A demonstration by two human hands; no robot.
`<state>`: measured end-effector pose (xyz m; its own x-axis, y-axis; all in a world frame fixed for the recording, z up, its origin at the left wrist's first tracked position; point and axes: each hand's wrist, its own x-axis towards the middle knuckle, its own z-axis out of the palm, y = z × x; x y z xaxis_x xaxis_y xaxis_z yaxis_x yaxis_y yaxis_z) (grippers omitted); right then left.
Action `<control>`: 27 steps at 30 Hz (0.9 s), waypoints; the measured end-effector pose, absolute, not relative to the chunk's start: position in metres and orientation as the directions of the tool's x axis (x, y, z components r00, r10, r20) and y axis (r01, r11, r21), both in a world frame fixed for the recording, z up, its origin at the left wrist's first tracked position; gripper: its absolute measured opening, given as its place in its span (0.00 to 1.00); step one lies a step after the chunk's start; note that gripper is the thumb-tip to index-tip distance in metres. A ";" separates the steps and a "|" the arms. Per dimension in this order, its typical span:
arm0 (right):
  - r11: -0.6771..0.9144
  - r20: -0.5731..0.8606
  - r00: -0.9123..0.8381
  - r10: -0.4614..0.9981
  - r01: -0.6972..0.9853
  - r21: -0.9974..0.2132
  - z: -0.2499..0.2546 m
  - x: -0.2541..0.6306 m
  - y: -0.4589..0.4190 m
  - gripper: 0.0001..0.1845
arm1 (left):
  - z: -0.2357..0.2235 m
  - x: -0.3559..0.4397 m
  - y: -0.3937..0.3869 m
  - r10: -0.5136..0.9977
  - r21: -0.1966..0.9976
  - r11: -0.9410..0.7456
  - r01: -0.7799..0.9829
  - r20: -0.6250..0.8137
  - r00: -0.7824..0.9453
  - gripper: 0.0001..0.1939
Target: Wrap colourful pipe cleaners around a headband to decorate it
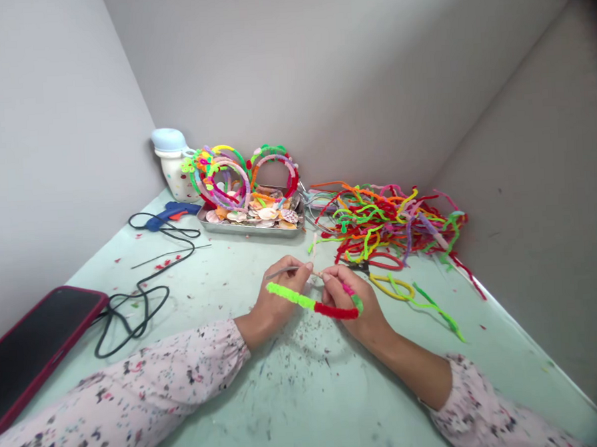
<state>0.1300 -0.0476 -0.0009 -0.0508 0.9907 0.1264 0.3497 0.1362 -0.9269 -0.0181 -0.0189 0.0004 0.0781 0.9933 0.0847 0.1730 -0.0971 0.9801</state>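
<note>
Between my hands is a headband (336, 311), its curve wrapped in bright green, red, darker green and pink pipe cleaner; one end is bare and grey. My left hand (272, 298) is closed on that bare end, thumb and fingers pinching it. Close beside it, my right hand (355, 304) pinches the band where the pink wrapping stops. A pale pink pipe cleaner (315, 246) sticks up from between the fingertips of both hands. The fingers of my right hand partly hide the wrapped part. The headband is held above the table (308, 410).
Behind stand finished-looking headbands (275, 159) on a metal tray (251, 230) of shells. At right are a heap of pipe cleaners (378, 219) and scissors (392, 286). A blue glue gun (170, 213), its black cord, a white cup (173, 170) and a phone (39, 344) lie left.
</note>
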 end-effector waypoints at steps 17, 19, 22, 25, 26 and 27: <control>0.134 0.118 -0.065 0.991 0.407 -0.903 0.003 0.126 -0.055 0.12 | 0.004 -0.020 -0.018 0.999 0.955 -0.039 0.293 0.046 -0.016 0.12; 0.136 0.119 -0.067 0.991 0.414 -0.900 0.004 0.125 -0.056 0.12 | 0.005 -0.021 -0.018 0.999 0.954 -0.043 0.298 0.048 -0.011 0.12; 0.156 0.137 -0.076 0.988 0.440 -0.884 0.005 0.125 -0.057 0.12 | 0.006 -0.021 -0.019 0.999 0.952 -0.047 0.304 0.051 -0.004 0.11; 0.170 0.150 -0.080 0.986 0.467 -0.868 0.004 0.125 -0.057 0.12 | 0.009 -0.021 -0.019 0.998 0.949 -0.048 0.311 0.055 -0.014 0.10; 0.173 0.152 -0.082 0.985 0.472 -0.864 0.004 0.125 -0.057 0.12 | 0.010 -0.021 -0.019 0.998 0.948 -0.047 0.315 0.056 -0.019 0.10; 0.177 0.154 -0.086 0.984 0.476 -0.862 0.003 0.125 -0.057 0.11 | 0.011 -0.020 -0.019 0.998 0.946 -0.046 0.320 0.056 -0.021 0.10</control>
<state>0.1249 -0.0573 0.0034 -0.0857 0.9843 0.1543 0.4755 0.1765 -0.8618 -0.0203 -0.0192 0.0111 -0.0215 0.9982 0.0561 0.3196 -0.0463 0.9464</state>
